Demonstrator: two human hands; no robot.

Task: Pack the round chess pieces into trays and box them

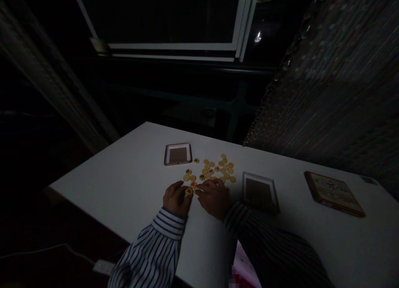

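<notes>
Round wooden Chinese chess pieces (208, 177) lie loosely scattered on a white table (124, 171), some with red or black characters showing and several blank side up. My left hand (175, 198) has its thumb and fingers closed around a piece with a black character (188, 191). Close beside it, my right hand (215, 196) reaches in from the right, its fingertips curled at a piece by the left thumb, partly covered. Just above the two hands' fingertips lies a red-marked piece (193, 184). The right hand hides some of the pieces under it.
An open shallow box tray (166, 156) stands behind the pieces, and another tray (260, 178) lies right of them. A flat decorated box (333, 192) sits farther right. A beaded curtain (311, 92) hangs beyond the table's right side; a power strip (104, 267) is at lower left.
</notes>
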